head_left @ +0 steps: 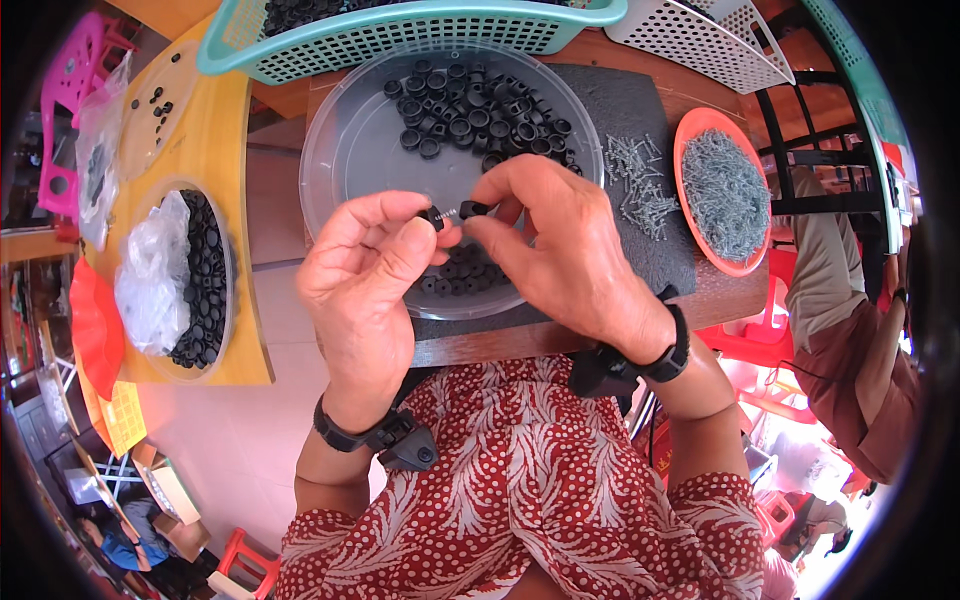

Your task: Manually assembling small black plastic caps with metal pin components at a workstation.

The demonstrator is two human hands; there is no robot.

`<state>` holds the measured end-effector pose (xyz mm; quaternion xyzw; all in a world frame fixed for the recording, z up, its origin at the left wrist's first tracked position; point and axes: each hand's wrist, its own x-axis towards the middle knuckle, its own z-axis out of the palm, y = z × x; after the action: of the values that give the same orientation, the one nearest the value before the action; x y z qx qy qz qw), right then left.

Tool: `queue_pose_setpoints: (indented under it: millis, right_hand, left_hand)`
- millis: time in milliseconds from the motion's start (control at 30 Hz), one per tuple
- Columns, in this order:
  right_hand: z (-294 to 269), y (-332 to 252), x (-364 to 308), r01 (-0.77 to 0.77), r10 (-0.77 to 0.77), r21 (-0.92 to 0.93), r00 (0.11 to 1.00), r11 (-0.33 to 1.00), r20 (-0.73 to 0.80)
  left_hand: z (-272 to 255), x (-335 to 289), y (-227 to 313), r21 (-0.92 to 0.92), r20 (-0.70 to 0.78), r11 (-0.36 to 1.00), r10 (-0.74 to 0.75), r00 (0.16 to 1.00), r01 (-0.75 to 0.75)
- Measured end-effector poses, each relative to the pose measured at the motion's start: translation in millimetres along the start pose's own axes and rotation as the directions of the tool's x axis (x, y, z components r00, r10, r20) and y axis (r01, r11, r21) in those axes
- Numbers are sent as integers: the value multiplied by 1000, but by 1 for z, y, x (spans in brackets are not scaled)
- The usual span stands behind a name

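Over a clear round basin (340,150), my two hands meet with small parts between the fingertips. My left hand (362,265) pinches a small black plastic piece (430,218). In the fingertips of my right hand (565,245) is another black plastic piece (472,208). A thin ridged metal piece (447,214), a screw or a spring, bridges the two; how it sits inside them is hidden. Ring-shaped black caps (470,115) lie heaped at the basin's far side. Closer to me, below my hands, are several black pieces with small holes (465,275).
Loose metal screws or springs (640,185) lie on a dark mat (610,95), beside an orange bowl (682,165) full of them. A teal basket (400,50) and a white basket (690,45) stand behind. More black parts (205,270) sit on the left yellow table (235,130). A person (845,300) is at right.
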<state>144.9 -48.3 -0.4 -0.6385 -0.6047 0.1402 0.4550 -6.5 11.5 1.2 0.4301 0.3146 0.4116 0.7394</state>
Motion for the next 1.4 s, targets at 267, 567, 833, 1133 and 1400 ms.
queue_pose_setpoints:
  millis: [267, 567, 833, 1133, 1400]
  right_hand:
    - [3, -12, -15, -176, 202, 229, 975, 958, -96]
    - [-2, -16, -17, -53, 68, 261, 997, 964, -48]
    - [-7, -15, -19, 14, -10, 296, 1000, 955, -15]
    - [-15, -16, -23, -19, 18, 307, 1000, 951, 8]
    - [-18, -11, -30, -356, 371, 736, 916, 576, 153]
  left_hand:
    - [3, -4, -3, -28, 13, 998, 48, 999, -48]
    - [3, -7, -2, -71, 29, 997, 32, 999, -30]
    - [2, -6, -2, -143, 86, 990, -5, 996, 17]
    - [0, -5, -5, -189, 172, 981, -19, 985, 52]
    - [2, -10, -3, -87, 171, 996, 8, 985, 7]
